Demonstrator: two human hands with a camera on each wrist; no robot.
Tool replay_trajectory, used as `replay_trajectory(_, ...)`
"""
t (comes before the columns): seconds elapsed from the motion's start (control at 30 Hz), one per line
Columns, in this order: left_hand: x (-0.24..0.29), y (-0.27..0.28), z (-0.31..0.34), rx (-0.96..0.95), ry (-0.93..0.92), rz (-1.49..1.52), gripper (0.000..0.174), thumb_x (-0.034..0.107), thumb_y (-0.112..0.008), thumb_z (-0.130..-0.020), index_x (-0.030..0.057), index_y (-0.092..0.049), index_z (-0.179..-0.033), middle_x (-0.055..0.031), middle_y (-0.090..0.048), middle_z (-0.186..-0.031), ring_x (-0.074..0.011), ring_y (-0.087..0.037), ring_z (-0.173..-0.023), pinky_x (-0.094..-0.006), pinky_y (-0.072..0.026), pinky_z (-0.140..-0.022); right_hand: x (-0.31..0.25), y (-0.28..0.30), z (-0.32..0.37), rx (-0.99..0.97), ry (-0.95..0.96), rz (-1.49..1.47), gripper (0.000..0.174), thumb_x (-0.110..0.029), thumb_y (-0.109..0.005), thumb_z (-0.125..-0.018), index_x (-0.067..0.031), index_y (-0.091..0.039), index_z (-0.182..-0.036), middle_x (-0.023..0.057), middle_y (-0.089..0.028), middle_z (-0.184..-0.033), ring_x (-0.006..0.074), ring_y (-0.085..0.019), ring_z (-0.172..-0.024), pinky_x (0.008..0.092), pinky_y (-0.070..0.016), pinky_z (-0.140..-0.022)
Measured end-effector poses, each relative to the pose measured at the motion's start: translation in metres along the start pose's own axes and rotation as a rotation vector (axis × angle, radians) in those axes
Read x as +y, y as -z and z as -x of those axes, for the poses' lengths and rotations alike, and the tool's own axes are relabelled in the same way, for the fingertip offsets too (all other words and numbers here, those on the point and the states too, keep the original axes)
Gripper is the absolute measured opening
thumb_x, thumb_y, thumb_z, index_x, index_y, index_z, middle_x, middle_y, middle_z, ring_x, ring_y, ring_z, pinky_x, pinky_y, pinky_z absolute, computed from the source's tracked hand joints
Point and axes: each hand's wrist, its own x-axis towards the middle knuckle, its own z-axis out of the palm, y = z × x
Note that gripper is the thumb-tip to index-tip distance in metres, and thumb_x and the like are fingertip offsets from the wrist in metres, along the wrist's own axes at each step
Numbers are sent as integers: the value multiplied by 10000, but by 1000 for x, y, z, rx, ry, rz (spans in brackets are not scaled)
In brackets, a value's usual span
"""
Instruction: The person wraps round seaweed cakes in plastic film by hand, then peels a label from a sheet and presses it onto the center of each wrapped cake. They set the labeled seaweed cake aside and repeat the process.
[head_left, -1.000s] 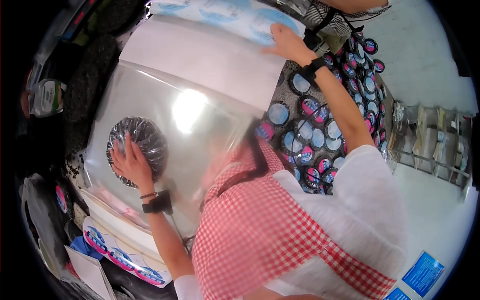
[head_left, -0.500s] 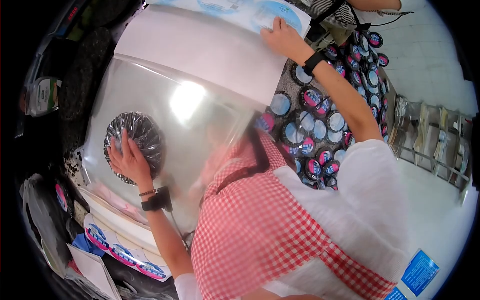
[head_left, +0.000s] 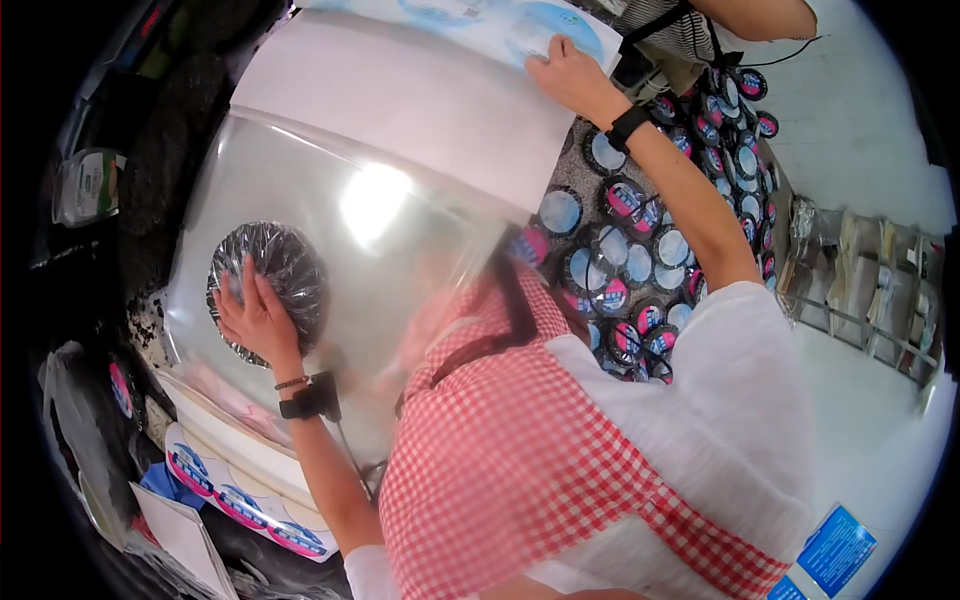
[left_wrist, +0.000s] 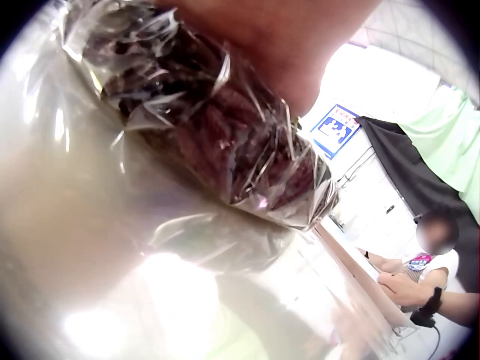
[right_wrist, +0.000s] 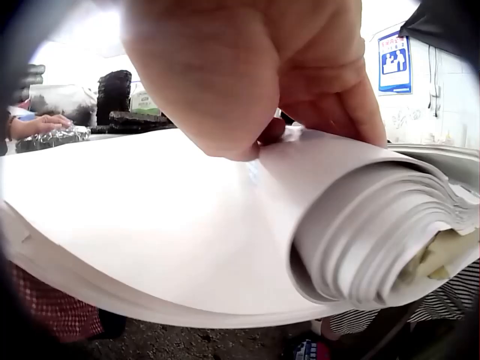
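Clear film sheet carries the wrapped disc near its left edge. Left hand rests on the disc, fingers straight; right hand pinches the paper roll beyond the far edge. Apparent step: rolling back paper; next move likely requires even tension.

No legible lettering on printed roll, round labels or blue wall sign

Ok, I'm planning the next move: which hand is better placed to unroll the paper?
Probably the right hand: its fingers touch the paper roll, while the left hand rests on the plastic-wrapped black disc, away from the roll.
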Motion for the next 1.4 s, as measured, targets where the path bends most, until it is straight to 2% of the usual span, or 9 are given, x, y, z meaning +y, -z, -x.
replay_trajectory(0.4, 2, 4, 0, 3, -5, 39, 334, 368, -459, -978, 364, -587, -1286, -3, -472, -1398, -280, -376, -1326, -492, -221, -1089, 11, 24, 5, -6, -144, -359, 268, -292, -553, -946, -47, -481, -1030, 133, -578, -886, 280, -639, -826, 384, -516, -676)
replay_trajectory(0.5, 3, 6, 0, -18, 10, 5, 333, 364, -458, -979, 361, -590, -1284, -12, -473, -1397, -283, -376, -1326, -489, -216, -1093, 64, 6, 4, -212, -622, -844, 272, -260, -597, -921, -74, -485, -1085, 94, -585, -991, 187, -639, -899, 342, -515, -719)
replay_trajectory(0.7, 5, 11, -2, -26, -23, -12, 395, 353, -459, -979, 259, -532, -1356, -46, -499, -1371, -288, -393, -1312, -466, -233, -1083, 59, -7, 31, 42, -364, -991, 458, -311, -727, -809, -25, -608, -1147, 80, -659, -948, 162, -557, -788, 307, -466, -722)
replay_trajectory(0.8, 8, 10, -4, 58, 12, 108, 440, 351, -479, -970, 144, -506, -1357, -66, -524, -1337, -301, -412, -1296, -460, -257, -1067, 73, -10, 30, -80, -918, -1224, 411, -294, -753, -789, -41, -630, -1090, 64, -643, -919, 150, -542, -782, 320, -457, -702)
replay_trajectory(0.9, -3, 3, -2, 1, 13, 91, 433, 329, -537, -934, 81, -526, -1288, -95, -539, -1309, -317, -435, -1276, -468, -275, -1056, 130, 0, 40, 562, -1346, -1577, 248, -239, -685, -838, -42, -639, -981, 56, -606, -825, 176, -526, -735, 350, -456, -674)
replay_trajectory(1.03, 7, 7, -4, 79, 94, 110, 299, 237, -633, -841, 61, -597, -1079, -167, -511, -1321, -356, -454, -1229, -519, -308, -1029, 215, -2, 92, 569, -673, -2712, 237, -181, -463, -999, 8, -598, -1047, 120, -677, -963, 246, -642, -827, 393, -528, -724)
replay_trajectory(1.1, 11, 13, -5, 109, 121, 159, 290, 236, -634, -842, 56, -596, -1065, -192, -469, -1359, -352, -432, -1245, -518, -304, -1041, 79, 108, -14, 879, -1142, -2060, 302, -207, -477, -1006, 53, -566, -1131, 144, -667, -1031, 215, -636, -858, 379, -532, -814)
replay_trajectory(1.17, 0, 15, 1, 56, 98, 94, 267, 220, -611, -858, 62, -592, -1073, -180, -498, -1338, -343, -431, -1264, -509, -304, -1045, 23, 110, -30, 249, -833, -1276, 349, -214, -565, -969, 72, -534, -1168, 163, -623, -1151, 247, -607, -1024, 372, -508, -918)
replay_trajectory(1.4, 3, 2, -3, 19, 71, 108, 357, 263, -505, -944, 52, -543, -1229, -106, -506, -1367, -294, -406, -1312, -466, -262, -1088, 97, 149, -46, 632, -1046, -2072, 322, -183, -498, -994, 91, -498, -1163, 153, -595, -1160, 241, -589, -1059, 443, -496, -976)
